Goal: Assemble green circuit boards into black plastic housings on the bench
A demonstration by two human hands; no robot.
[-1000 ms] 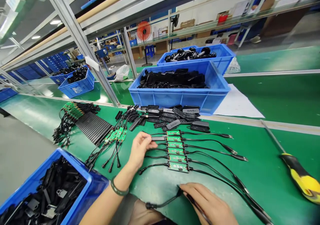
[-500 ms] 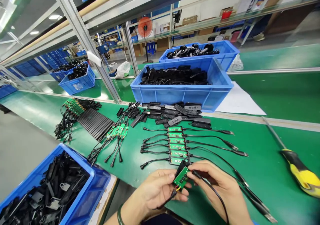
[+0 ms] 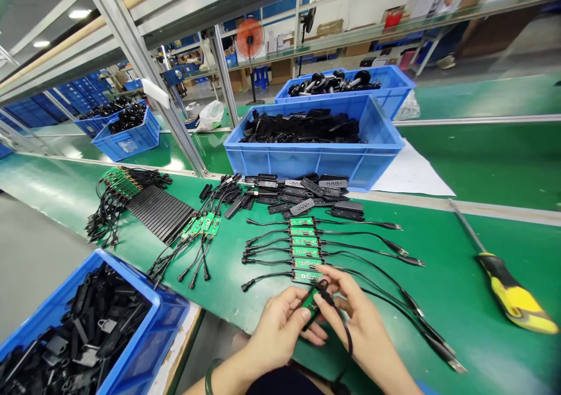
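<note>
In the head view, a small green circuit board (image 3: pixel 310 303), seated in or against a black plastic case, is between my two hands. My left hand (image 3: pixel 280 322) is closed around its left side, thumb pressed near its edge. My right hand (image 3: pixel 357 319) pinches the black cable (image 3: pixel 348 333) where it meets the board's upper right end. Fingers hide much of the board, so how far it sits in the case is not visible. Just beyond lies a column of cased green boards (image 3: pixel 305 252), with short cables leftward and longer USB cables rightward.
A yellow-and-black screwdriver (image 3: pixel 504 287) lies at right. Loose black cases (image 3: pixel 302 207) are heaped before a blue bin (image 3: pixel 307 160). To the left are stacked black strips (image 3: pixel 160 212) and wired boards (image 3: pixel 205 224). Another blue bin (image 3: pixel 158 319) of black parts stands at lower left.
Both hands have drawn closer together, and the board has tilted so less of its face shows. My right fingers have moved left to the cable end. The whole view has shifted slightly.
</note>
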